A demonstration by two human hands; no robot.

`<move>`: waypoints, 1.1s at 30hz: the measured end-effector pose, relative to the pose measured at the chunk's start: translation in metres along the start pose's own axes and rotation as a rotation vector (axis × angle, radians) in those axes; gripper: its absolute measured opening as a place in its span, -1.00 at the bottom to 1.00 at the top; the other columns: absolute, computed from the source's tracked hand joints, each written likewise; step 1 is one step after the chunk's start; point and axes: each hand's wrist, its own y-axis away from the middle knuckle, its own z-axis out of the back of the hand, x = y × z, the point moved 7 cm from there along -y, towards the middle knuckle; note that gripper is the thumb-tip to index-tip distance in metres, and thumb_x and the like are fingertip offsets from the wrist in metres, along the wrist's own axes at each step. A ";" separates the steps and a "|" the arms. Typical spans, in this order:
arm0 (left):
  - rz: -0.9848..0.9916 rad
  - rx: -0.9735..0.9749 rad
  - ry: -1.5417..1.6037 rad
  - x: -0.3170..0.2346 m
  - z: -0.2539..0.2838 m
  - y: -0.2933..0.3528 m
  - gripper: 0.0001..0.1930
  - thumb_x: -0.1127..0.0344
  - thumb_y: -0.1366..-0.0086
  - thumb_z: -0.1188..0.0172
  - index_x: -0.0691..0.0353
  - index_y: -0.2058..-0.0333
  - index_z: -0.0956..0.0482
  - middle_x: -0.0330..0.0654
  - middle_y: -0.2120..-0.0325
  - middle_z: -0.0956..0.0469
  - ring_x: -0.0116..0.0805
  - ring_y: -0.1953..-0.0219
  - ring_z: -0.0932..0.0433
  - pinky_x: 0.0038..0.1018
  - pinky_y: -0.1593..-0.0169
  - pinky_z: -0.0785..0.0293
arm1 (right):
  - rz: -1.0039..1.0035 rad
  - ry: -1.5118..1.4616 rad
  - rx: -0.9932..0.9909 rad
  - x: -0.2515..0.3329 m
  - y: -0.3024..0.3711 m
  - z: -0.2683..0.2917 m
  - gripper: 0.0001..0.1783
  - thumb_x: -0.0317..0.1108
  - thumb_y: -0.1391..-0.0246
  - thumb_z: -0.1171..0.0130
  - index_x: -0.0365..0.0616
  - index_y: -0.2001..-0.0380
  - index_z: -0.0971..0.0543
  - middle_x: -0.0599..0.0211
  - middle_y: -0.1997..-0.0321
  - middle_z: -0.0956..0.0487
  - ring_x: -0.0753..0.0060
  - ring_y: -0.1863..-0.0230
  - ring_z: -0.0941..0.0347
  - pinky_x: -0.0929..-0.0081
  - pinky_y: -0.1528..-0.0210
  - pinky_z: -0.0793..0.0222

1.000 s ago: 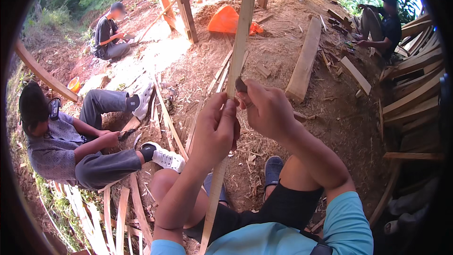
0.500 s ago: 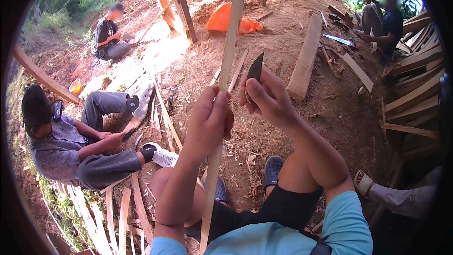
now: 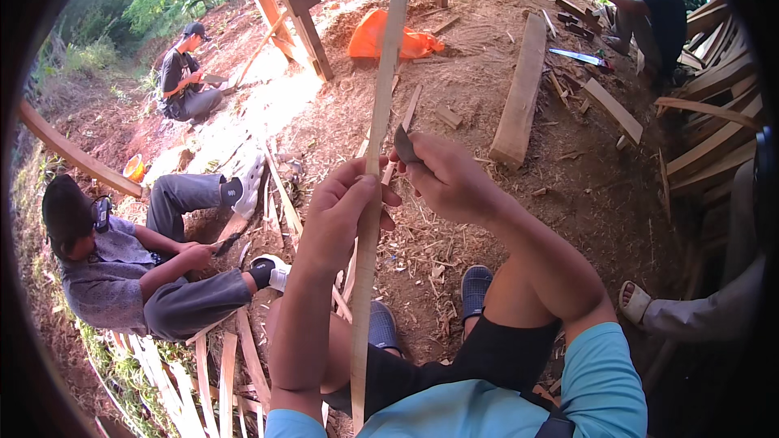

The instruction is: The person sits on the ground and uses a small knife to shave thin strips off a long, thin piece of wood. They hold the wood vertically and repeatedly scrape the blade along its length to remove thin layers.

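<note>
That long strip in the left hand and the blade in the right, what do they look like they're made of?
The strip looks like split bamboo or pale wood: light tan, matte, unfinished, with lengthwise grain, held upright by the left hand. The blade in the right hand looks like dark metal, dull grey rather than polished; its handle is hidden in the fist, so its material can't be told.

Both our hands raised before us, each closed in a grip

Our left hand (image 3: pixel 341 215) comes up from the near left, forearm steep, fingers (image 3: pixel 369 195) curled shut around the wooden strip (image 3: pixel 375 162) with the thumb on top. Our right hand (image 3: pixel 450 182) sits just right of it, wrist bent left, fingers clamped on a dark blade (image 3: pixel 403 146) held against the strip, forearm running to the near right, elbow bent.
</note>
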 end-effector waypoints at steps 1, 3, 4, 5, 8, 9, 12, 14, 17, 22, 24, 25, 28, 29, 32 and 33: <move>0.016 0.038 -0.010 0.004 0.000 -0.001 -0.70 0.25 -0.35 0.13 0.34 0.10 -0.43 -0.13 0.53 -0.53 -0.44 0.59 -0.50 -0.58 0.49 -0.46 | 0.058 0.078 -0.004 0.004 0.001 -0.001 -0.82 -0.42 -0.22 0.12 -0.26 0.16 -0.39 0.24 0.34 -0.49 0.47 0.46 -0.46 0.57 0.48 -0.38; 0.046 0.111 -0.031 0.010 0.004 -0.001 -0.69 0.18 -0.39 0.13 0.35 0.16 -0.41 -0.10 0.52 -0.53 -0.41 0.54 -0.53 -0.55 0.42 -0.50 | -0.012 -0.048 0.030 -0.001 0.002 -0.009 -0.80 -0.42 -0.23 0.14 -0.25 0.12 -0.37 0.21 0.32 -0.49 0.39 0.43 -0.48 0.51 0.42 -0.40; 0.089 0.152 -0.063 0.011 0.002 0.002 -0.70 0.18 -0.39 0.13 0.34 0.19 -0.39 -0.10 0.52 -0.53 -0.40 0.55 -0.53 -0.54 0.43 -0.50 | -0.047 -0.111 0.047 -0.002 0.003 -0.013 -0.79 -0.41 -0.24 0.15 -0.25 0.11 -0.36 0.19 0.31 -0.50 0.34 0.42 -0.49 0.49 0.40 -0.41; 0.132 0.196 -0.094 0.012 -0.001 0.004 -0.71 0.17 -0.39 0.14 0.32 0.21 -0.38 -0.09 0.53 -0.53 -0.39 0.56 -0.53 -0.53 0.43 -0.50 | -0.063 -0.108 0.060 -0.003 0.003 -0.014 -0.78 -0.40 -0.24 0.14 -0.24 0.08 -0.35 0.18 0.31 -0.49 0.31 0.41 -0.49 0.46 0.37 -0.41; 0.209 0.202 -0.094 0.008 -0.004 0.014 -0.73 0.14 -0.39 0.15 0.26 0.25 -0.33 -0.11 0.58 -0.51 -0.38 0.63 -0.50 -0.53 0.48 -0.49 | -0.047 -0.042 0.063 0.000 0.004 -0.014 -0.72 -0.38 -0.25 0.13 -0.22 0.00 -0.32 0.17 0.30 -0.48 0.23 0.39 -0.49 0.41 0.30 -0.40; 0.196 0.192 -0.063 0.005 -0.003 0.015 -0.73 0.15 -0.39 0.15 0.26 0.26 -0.33 -0.12 0.60 -0.50 -0.39 0.66 -0.48 -0.54 0.51 -0.48 | 0.001 0.019 0.039 0.004 0.005 -0.012 -0.69 -0.37 -0.25 0.13 -0.22 -0.03 -0.31 0.17 0.29 -0.48 0.21 0.36 -0.49 0.39 0.27 -0.40; 0.104 0.077 0.016 -0.002 0.012 0.013 -0.76 0.17 -0.37 0.16 0.24 0.26 -0.32 -0.15 0.63 -0.46 -0.42 0.74 -0.40 -0.60 0.63 -0.39 | 0.134 0.109 0.042 0.023 0.006 -0.009 -0.59 -0.36 -0.24 0.10 -0.16 -0.14 -0.28 0.17 0.27 -0.47 0.22 0.30 -0.48 0.40 0.22 -0.38; 0.052 -0.015 0.057 -0.007 0.020 0.012 -0.77 0.18 -0.36 0.16 0.23 0.25 -0.32 -0.17 0.65 -0.44 -0.44 0.79 -0.35 -0.62 0.71 -0.32 | 0.152 0.109 0.078 0.034 0.007 -0.012 -0.55 -0.32 -0.23 0.09 -0.09 -0.19 -0.27 0.15 0.26 -0.47 0.18 0.27 -0.47 0.36 0.19 -0.37; 0.025 -0.088 0.099 -0.007 0.021 0.014 -0.79 0.21 -0.35 0.17 0.22 0.25 -0.32 -0.17 0.66 -0.42 -0.47 0.83 -0.29 -0.64 0.79 -0.22 | 0.118 0.073 0.099 0.040 0.013 -0.021 -0.52 -0.27 -0.21 0.07 0.02 -0.21 -0.28 0.14 0.26 -0.50 0.09 0.26 -0.48 0.27 0.18 -0.37; -0.035 -0.068 0.142 -0.009 0.022 0.016 -0.82 0.26 -0.35 0.17 0.21 0.24 -0.33 -0.20 0.69 -0.41 -0.50 0.86 -0.26 -0.66 0.82 -0.20 | 0.172 0.030 -0.004 0.057 0.009 -0.014 -0.58 -0.32 -0.16 -0.01 -0.01 -0.11 -0.38 0.21 0.38 -0.51 0.12 0.37 -0.49 0.32 0.31 -0.40; -0.030 -0.067 0.149 -0.009 0.022 0.017 -0.83 0.27 -0.35 0.17 0.21 0.23 -0.33 -0.20 0.69 -0.41 -0.50 0.87 -0.26 -0.66 0.82 -0.20 | 0.086 -0.003 -0.060 0.052 0.008 -0.011 -0.68 -0.34 -0.13 -0.05 -0.06 0.02 -0.43 0.22 0.41 -0.52 0.12 0.41 -0.50 0.32 0.36 -0.40; -0.027 -0.067 0.153 -0.009 0.023 0.017 -0.83 0.28 -0.35 0.17 0.21 0.23 -0.34 -0.21 0.70 -0.41 -0.50 0.87 -0.26 -0.67 0.81 -0.20 | 0.042 -0.019 -0.088 0.049 0.008 -0.009 -0.72 -0.35 -0.11 -0.07 -0.08 0.08 -0.46 0.23 0.43 -0.52 0.12 0.42 -0.50 0.32 0.39 -0.40; -0.027 -0.019 0.144 -0.008 0.019 0.015 -0.83 0.28 -0.35 0.17 0.22 0.23 -0.35 -0.21 0.69 -0.41 -0.51 0.86 -0.27 -0.66 0.81 -0.20 | 0.245 0.050 -0.139 0.057 0.007 -0.009 -0.83 -0.37 -0.09 -0.11 -0.11 0.22 -0.47 0.19 0.43 -0.53 0.11 0.42 -0.52 0.30 0.39 -0.39; -0.035 -0.018 0.140 -0.007 0.019 0.014 -0.83 0.28 -0.35 0.17 0.22 0.23 -0.35 -0.22 0.69 -0.41 -0.51 0.85 -0.28 -0.66 0.80 -0.20 | 0.238 0.045 -0.127 0.057 0.007 -0.011 -0.82 -0.37 -0.07 -0.12 -0.11 0.23 -0.47 0.18 0.43 -0.54 0.11 0.41 -0.52 0.30 0.39 -0.39; -0.052 -0.030 0.134 -0.004 0.020 0.013 -0.83 0.27 -0.36 0.18 0.21 0.25 -0.35 -0.22 0.69 -0.41 -0.51 0.84 -0.29 -0.66 0.79 -0.20 | 0.212 0.030 -0.107 0.055 0.008 -0.013 -0.82 -0.39 -0.04 -0.15 -0.13 0.24 -0.49 0.16 0.43 -0.54 0.11 0.40 -0.53 0.29 0.39 -0.39; -0.056 -0.045 0.134 -0.003 0.020 0.013 -0.82 0.27 -0.36 0.18 0.21 0.25 -0.35 -0.22 0.70 -0.40 -0.51 0.84 -0.29 -0.65 0.78 -0.21 | 0.201 0.025 -0.112 0.054 0.008 -0.014 -0.82 -0.40 -0.04 -0.15 -0.15 0.25 -0.49 0.15 0.44 -0.54 0.11 0.40 -0.53 0.29 0.40 -0.39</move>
